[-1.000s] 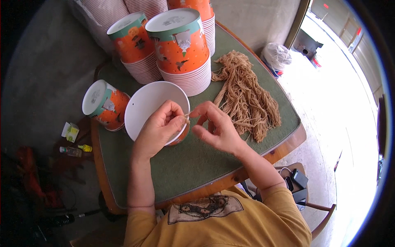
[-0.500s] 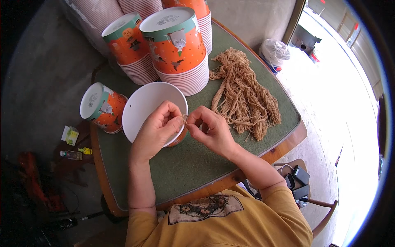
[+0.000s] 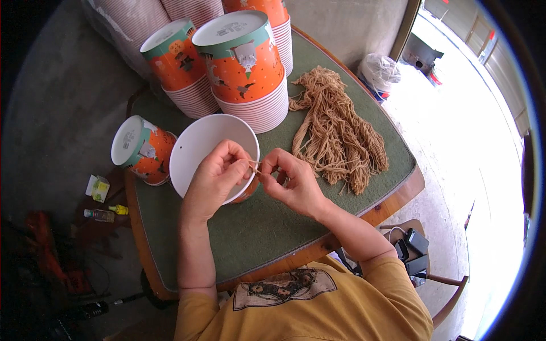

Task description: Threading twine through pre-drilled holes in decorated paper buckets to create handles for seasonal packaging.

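A paper bucket point(image 3: 193, 142) with a white inside and an orange outer wall lies tilted with its mouth toward me. At its right rim both hands pinch a thin tan cord point(image 3: 255, 166). My left hand point(image 3: 216, 176) reaches across the mouth, thumb and forefinger closed on one part of the cord. Just right of the rim, my right hand point(image 3: 293, 182) is closed on another part. A small dark hole shows in the bucket's left inner wall. A bundle of tan cords point(image 3: 341, 133) lies on the green tabletop point(image 3: 273, 227) to the right.
Nested stacks of orange buckets point(image 3: 244, 62) stand upside down behind. A single bucket point(image 3: 142, 149) lies on its side at the left. A stool point(image 3: 415, 250) holding black devices stands right of the table. Small bottles point(image 3: 99, 215) sit lower left.
Both hands stay at the bucket's rim with only small finger movements. More of the cord shows between the fingertips now. The bucket has barely shifted.
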The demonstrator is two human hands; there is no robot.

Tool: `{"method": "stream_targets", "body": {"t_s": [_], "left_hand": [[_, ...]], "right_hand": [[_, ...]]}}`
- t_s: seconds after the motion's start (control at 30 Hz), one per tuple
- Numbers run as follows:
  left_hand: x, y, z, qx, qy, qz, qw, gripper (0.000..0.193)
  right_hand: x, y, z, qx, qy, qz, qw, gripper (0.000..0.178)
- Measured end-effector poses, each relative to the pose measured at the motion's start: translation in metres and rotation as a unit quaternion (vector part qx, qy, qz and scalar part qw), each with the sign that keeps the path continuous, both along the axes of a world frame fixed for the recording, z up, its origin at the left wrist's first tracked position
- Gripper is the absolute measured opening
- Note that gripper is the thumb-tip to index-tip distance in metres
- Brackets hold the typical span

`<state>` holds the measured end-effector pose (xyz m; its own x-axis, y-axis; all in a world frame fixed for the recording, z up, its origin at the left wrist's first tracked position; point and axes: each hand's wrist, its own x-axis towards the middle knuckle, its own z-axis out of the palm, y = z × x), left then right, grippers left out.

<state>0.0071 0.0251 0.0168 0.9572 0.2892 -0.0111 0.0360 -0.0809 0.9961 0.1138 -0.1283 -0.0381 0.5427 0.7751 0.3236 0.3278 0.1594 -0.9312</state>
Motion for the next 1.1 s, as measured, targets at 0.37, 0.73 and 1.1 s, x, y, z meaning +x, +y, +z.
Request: {"method": "stream_targets", "body": {"t_s": [0.37, 0.73, 1.1], "left_hand": [[0.0, -0.001, 0.003, -0.015, 0.0, 0.017, 1.0, 0.003], [0.001, -0.003, 0.006, -0.032, 0.005, -0.018, 0.999, 0.003], [0.007, -0.003, -0.004, 0.124, -0.002, 0.011, 0.992, 0.008]], "right_hand": [[0.001, 0.001, -0.004, 0.045, -0.068, -0.02, 0.996, 0.014], [0.003, 0.0, -0.002, 0.034, -0.071, -0.022, 0.997, 0.014], [0.008, 0.004, 0.011, 0.064, -0.232, -0.048, 0.969, 0.014]]}}
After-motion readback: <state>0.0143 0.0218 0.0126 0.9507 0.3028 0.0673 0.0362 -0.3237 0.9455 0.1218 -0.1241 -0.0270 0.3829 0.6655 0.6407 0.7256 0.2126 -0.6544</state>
